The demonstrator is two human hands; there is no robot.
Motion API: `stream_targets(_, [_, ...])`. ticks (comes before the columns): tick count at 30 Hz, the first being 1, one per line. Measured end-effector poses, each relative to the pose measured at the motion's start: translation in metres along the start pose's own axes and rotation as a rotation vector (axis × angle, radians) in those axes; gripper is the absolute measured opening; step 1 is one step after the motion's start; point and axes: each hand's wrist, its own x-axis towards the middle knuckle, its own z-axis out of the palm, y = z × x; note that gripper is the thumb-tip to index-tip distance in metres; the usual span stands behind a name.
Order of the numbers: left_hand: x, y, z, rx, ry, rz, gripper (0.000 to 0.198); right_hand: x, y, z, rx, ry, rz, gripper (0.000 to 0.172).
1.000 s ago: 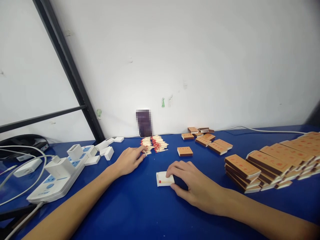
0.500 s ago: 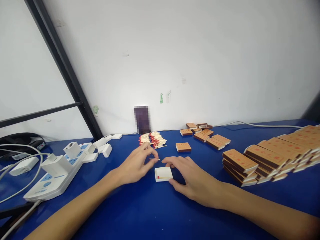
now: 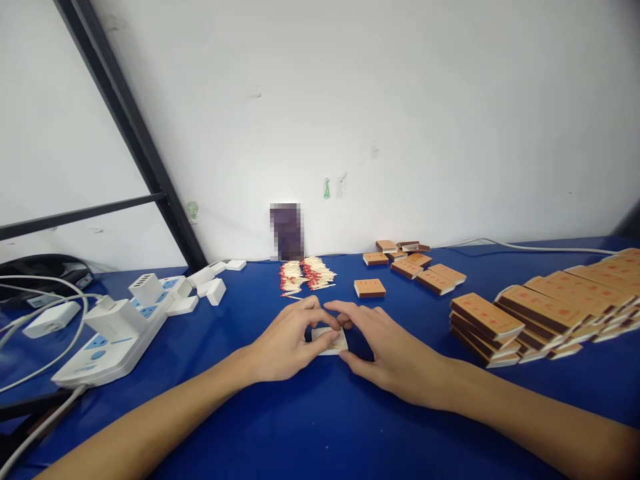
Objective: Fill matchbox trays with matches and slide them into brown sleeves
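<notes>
A small white tray (image 3: 331, 348) lies on the blue table between my hands. My left hand (image 3: 295, 337) reaches over its left part, thumb and fingertips pinched close together; whatever they hold is too small and hidden to make out. Around the tray's right side curves my right hand (image 3: 390, 353), thumb at the near right corner, index finger beyond the far edge, near my left fingers. Farther back lie two piles of red-tipped matches, a left one (image 3: 293, 277) and a right one (image 3: 320, 272).
Brown matchboxes (image 3: 370, 288) lie scattered behind my right hand, and stacked matchboxes (image 3: 487, 317) fill the right side. On the left are a white power strip (image 3: 120, 353) with chargers and cables. A pixelated dark object (image 3: 287, 232) leans on the wall.
My left hand has moved right and nearer, from beside the tray to over it, covering much of it. My right hand has stayed around the tray. The view has shifted slightly.
</notes>
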Motion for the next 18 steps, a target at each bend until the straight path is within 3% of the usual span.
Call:
stream_targets(6, [0.003,-0.033,-0.026,0.258,0.179,-0.033,0.025,0.0,0.002,0.001,-0.014,0.008,-0.029,0.045])
stream_targets(8, [0.004,-0.05,-0.037,0.352,0.197,-0.125,0.022,0.0,0.002,0.001,-0.021,0.014,-0.047,0.035])
stream_targets(11, [0.004,-0.067,-0.043,0.371,0.158,-0.254,0.02,0.0,0.002,0.001,-0.041,-0.006,-0.075,0.018])
stream_targets(15, [0.005,-0.075,-0.038,0.409,0.04,-0.154,0.019,0.0,0.001,0.0,-0.054,-0.023,-0.093,0.012])
stream_targets(18, [0.006,-0.078,-0.035,0.457,0.02,-0.107,0.02,0.0,0.0,-0.001,-0.055,-0.021,-0.098,0.013])
